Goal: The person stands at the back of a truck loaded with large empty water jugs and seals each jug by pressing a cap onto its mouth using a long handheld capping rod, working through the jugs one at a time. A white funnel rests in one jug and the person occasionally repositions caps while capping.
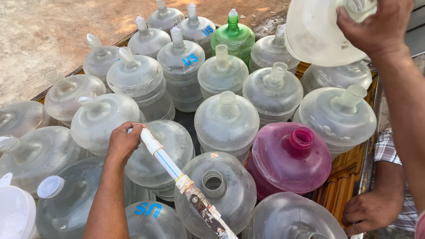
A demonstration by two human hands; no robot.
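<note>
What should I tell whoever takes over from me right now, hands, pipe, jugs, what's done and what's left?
Left hand: closed around the end of the white pipe, which slants over the clear jugs.
Right hand: gripping the neck of a clear jug, lifted and tilted above the back right of the load.
Jugs stand packed together in the yellow cart bed; one is pink, one green.
Done: several back jugs carry caps; a white-lidded one sits front left.
Left: the pink jug and the clear jug beside the pipe are open. Fill levels cannot be judged.
Another person's hand rests on the cart's right edge.
</note>
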